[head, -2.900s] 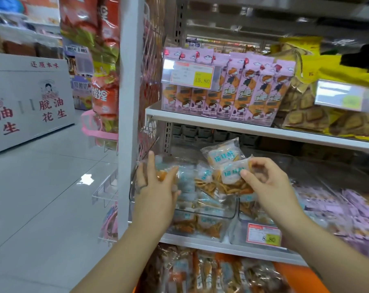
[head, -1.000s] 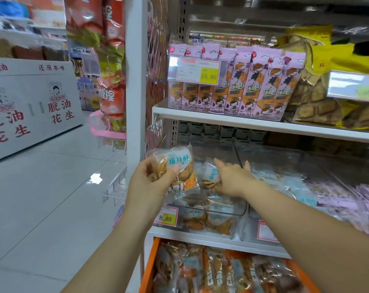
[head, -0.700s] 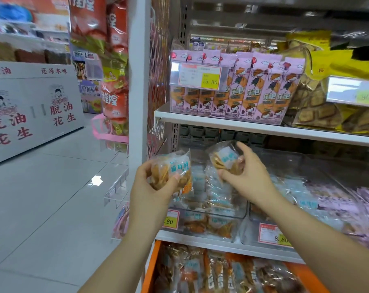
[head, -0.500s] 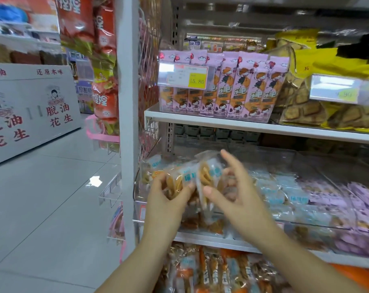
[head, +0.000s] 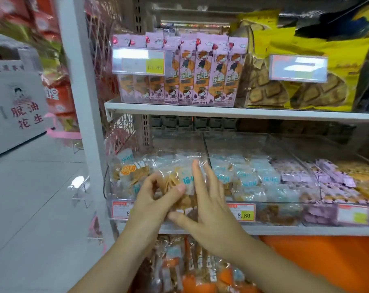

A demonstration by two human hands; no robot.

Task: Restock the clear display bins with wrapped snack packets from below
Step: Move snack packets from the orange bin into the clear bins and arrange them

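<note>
My left hand [head: 152, 205] pinches a clear wrapped snack packet [head: 179, 182] with a blue label, thumb on its front, in front of the leftmost clear display bin [head: 124, 199]. My right hand [head: 209, 210] lies against the same packet with its fingers straight and spread. The bin holds several similar packets [head: 132, 172]. A second clear bin [head: 268, 212] to the right also holds blue-labelled packets. Below the shelf, an orange crate [head: 306, 263] shows more wrapped packets [head: 179, 269].
A white shelf post [head: 82, 115] stands just left of the bins. The shelf above [head: 221, 112] carries pink snack boxes [head: 200, 70] and yellow bags [head: 306, 81]. Purple packets [head: 338, 178] fill the bins at right. Open tiled aisle floor [head: 31, 208] lies to the left.
Both hands have come together and lowered to the front of the leftmost bin. My right hand no longer holds its own packet; its fingers have straightened against the packets in my left hand.
</note>
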